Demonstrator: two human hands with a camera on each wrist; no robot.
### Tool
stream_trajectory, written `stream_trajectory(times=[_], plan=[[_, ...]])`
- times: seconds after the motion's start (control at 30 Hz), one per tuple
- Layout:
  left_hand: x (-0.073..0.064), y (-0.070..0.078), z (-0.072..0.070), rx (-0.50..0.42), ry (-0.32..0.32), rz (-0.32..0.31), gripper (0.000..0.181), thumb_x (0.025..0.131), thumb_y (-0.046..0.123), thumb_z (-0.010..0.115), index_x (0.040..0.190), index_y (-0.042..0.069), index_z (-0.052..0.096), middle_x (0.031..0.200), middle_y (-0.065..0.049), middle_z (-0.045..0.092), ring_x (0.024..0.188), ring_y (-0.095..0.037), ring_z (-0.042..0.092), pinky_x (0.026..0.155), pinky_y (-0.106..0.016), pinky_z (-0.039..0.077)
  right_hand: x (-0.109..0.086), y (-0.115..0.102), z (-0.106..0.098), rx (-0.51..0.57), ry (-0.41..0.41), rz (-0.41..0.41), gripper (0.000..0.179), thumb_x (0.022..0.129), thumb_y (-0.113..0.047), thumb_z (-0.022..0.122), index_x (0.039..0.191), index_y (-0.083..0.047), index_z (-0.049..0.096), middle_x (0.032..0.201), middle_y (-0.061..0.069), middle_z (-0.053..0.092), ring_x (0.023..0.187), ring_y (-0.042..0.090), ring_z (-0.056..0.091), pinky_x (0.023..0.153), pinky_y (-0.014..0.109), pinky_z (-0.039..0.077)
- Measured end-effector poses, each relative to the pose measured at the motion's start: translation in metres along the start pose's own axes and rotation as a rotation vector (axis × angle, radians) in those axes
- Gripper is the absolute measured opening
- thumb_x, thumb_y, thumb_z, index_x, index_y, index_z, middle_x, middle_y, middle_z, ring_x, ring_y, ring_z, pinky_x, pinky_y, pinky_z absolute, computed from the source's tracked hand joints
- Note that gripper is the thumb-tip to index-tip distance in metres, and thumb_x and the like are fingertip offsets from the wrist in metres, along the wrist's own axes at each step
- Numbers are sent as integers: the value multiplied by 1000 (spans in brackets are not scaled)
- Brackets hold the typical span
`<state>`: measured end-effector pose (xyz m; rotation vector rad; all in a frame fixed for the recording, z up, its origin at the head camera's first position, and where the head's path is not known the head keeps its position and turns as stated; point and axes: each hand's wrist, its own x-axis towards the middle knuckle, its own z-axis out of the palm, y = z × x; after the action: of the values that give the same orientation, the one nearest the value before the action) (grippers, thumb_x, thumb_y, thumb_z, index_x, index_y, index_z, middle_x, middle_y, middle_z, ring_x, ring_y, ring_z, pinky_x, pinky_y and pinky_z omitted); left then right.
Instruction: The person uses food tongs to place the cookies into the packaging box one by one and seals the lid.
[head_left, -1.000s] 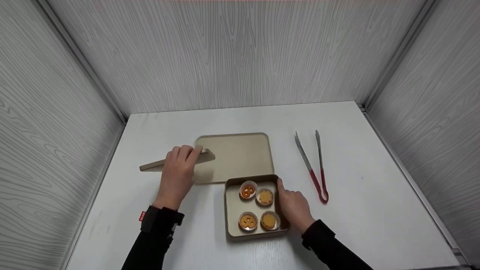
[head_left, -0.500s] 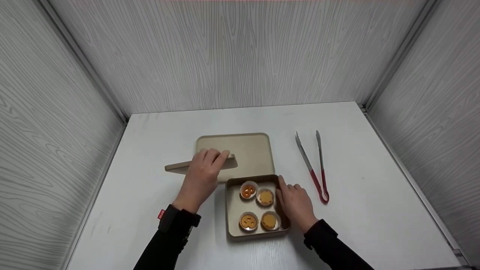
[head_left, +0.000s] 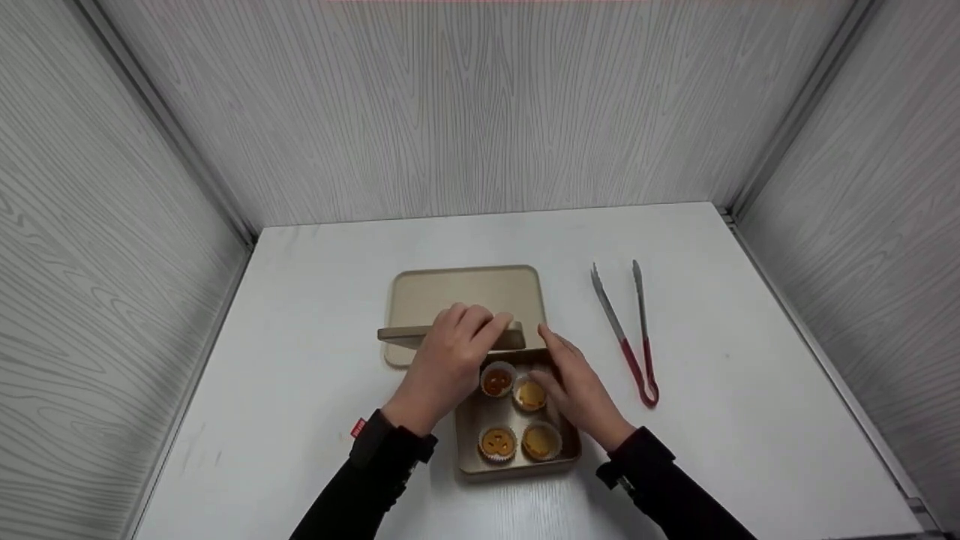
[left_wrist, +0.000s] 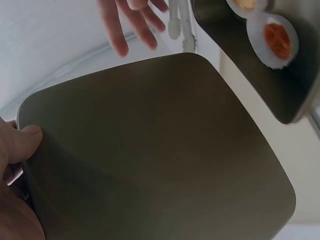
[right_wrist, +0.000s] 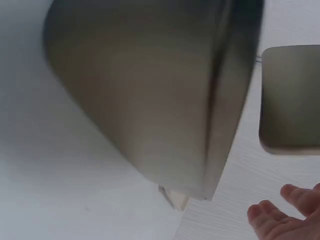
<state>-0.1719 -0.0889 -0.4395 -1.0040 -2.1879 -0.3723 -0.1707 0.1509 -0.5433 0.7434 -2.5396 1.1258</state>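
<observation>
My left hand (head_left: 454, 360) grips one edge of a gold-beige square lid (head_left: 405, 334) with a shallow rim. The lid is tilted, nearly edge-on in the head view, above the back of a matching open square tin (head_left: 517, 471). Broad and dark, its face fills much of the left wrist view, my left thumb (left_wrist: 31, 140) on its edge. Several round cookies (head_left: 497, 444) in paper cups lie in the tin. My right hand (head_left: 581, 386) hovers at the tin's right side, fingers extended and holding nothing, thumb overlapping one cookie in the head view.
A flat gold-beige rectangular tray (head_left: 472, 285) lies behind the tin, partly covered by the lid and left hand. Red-handled metal tongs (head_left: 637, 360) lie spread on the white table (head_left: 735, 420) to the right. Grey wood-grain panels (head_left: 480, 112) enclose the back and sides.
My left hand has carried the lid rightward, from left of the tray to the tin's back edge. My right hand has come off the tin's right wall, its fingers spreading.
</observation>
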Motion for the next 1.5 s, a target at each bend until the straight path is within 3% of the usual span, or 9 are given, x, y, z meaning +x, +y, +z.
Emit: stream_trajectory(times=[0.23,0.47,0.63,0.87,0.97,1.1,1.27,1.37,1.5], plan=[[9,16,1,-25,-22,30,39,89,-7,68,127,5,68,104,-6,62,90,-23,54,75,-34,50,0,-2,2,72,99,-131,58,97,0,68,150,6,46,139,23,60,125,38,60,101,47,52],[13,24,4,-66,-16,55,47,81,-12,64,124,6,69,104,-5,62,91,-23,54,76,-33,48,1,-3,-2,148,169,-95,32,97,-1,67,129,-4,65,118,7,73,108,24,71,91,36,59],[15,27,6,-98,-8,69,38,91,-11,60,124,6,70,106,-5,63,94,-23,54,78,-33,48,1,-2,-3,182,205,-113,21,95,8,67,112,-4,66,105,6,75,100,21,73,86,31,60],[12,22,10,-101,49,57,64,74,-15,68,135,7,65,113,-6,65,103,-24,56,91,-38,49,0,-4,-2,204,216,-172,25,89,17,67,105,-2,64,92,9,70,80,22,69,69,22,54],[8,17,15,-69,95,33,58,85,-3,73,141,10,61,120,-6,64,113,-25,57,98,-40,48,0,-6,-2,256,207,-160,23,88,18,66,105,2,63,94,13,71,81,27,71,68,26,58],[0,8,22,-53,183,-56,51,97,18,72,145,12,58,132,-8,61,131,-33,51,110,-49,40,-4,-10,-4,313,208,-98,19,91,17,63,105,4,63,92,13,71,78,27,70,65,25,58],[-17,-4,29,-120,248,-265,66,95,26,74,153,8,47,152,-15,46,147,-45,30,122,-59,21,-9,-12,-11,372,184,-26,16,97,8,62,109,-3,65,92,7,70,77,18,67,64,20,52],[-28,-9,32,-227,241,-416,77,97,27,72,160,6,32,163,-19,29,154,-41,18,126,-54,16,-10,-12,-15,421,176,-4,13,100,4,61,111,-3,64,94,7,71,81,16,68,66,23,56],[-42,-12,35,-441,217,-588,87,102,24,67,165,8,11,170,-16,12,157,-31,15,123,-47,28,-10,-13,-17,461,176,32,10,101,0,60,111,-2,64,95,8,72,86,16,69,70,29,60]])
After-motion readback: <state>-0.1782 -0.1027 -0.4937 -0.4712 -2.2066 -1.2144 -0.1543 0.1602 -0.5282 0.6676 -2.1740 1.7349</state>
